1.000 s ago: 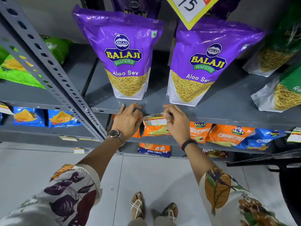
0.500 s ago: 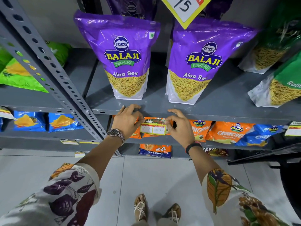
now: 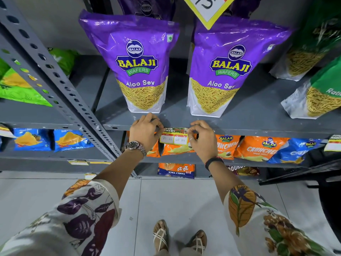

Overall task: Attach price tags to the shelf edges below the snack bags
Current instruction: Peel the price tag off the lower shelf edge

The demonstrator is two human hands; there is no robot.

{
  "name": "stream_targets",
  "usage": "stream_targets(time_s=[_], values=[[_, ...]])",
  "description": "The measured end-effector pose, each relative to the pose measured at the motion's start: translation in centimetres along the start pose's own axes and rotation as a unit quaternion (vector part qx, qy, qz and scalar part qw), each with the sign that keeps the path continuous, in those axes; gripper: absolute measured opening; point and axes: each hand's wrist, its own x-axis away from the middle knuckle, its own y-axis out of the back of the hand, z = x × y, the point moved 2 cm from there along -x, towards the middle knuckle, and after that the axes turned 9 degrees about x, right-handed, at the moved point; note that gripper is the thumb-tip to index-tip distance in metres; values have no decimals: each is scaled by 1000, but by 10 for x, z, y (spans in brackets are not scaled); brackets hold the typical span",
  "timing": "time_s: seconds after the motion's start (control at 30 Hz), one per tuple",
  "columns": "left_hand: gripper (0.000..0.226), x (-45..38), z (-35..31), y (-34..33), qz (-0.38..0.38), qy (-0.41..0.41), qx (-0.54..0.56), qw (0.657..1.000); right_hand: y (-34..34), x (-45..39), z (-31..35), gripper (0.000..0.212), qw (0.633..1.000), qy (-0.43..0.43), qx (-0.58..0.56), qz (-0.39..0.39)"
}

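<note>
At the front lip of the grey shelf, just below and between two purple Aloo Sev bags, I hold a price tag against the shelf edge. My left hand pinches the tag's left end with fingers curled and the knuckles resting on the lip; a wristwatch sits on that wrist. My right hand pinches the tag's right end between thumb and forefinger, the other fingers bent; a dark band circles that wrist. The tag hangs level across the edge, its green printed header at the top and two white boxes below, handwritten "80 Rs" and "40 Rs". Whether the tag adheres to the metal cannot be told. The left purple bag stands upright directly above my left hand; the right purple bag stands upright above and right of my right hand, apart from the first. A yellow-bordered diamond sign hangs above the gap between them. Green bags lean at the far right of the same shelf. On the tier below, orange snack bags lie behind the tag and to its right, and blue bags lie to the left beyond the perforated upright post. My sandalled feet stand on the tiled floor
</note>
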Motion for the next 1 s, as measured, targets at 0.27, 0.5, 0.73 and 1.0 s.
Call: stream_targets(time_s=[0.27, 0.5, 0.73, 1.0], values=[[24, -1, -2, -3, -33, 16, 11, 999, -8, -8, 7, 44, 998, -37, 41, -38], [22, -2, -6, -3, -35, 5, 12, 999, -6, -16, 11, 47, 995, -10, 99, -12], [13, -3, -12, 21, 8, 2, 31, 999, 23, -19, 11, 20, 997, -27, 60, 45], [13, -30, -79, 152, -276, -202, 74, 937, 147, -40, 74, 14, 959, 38, -88, -267]])
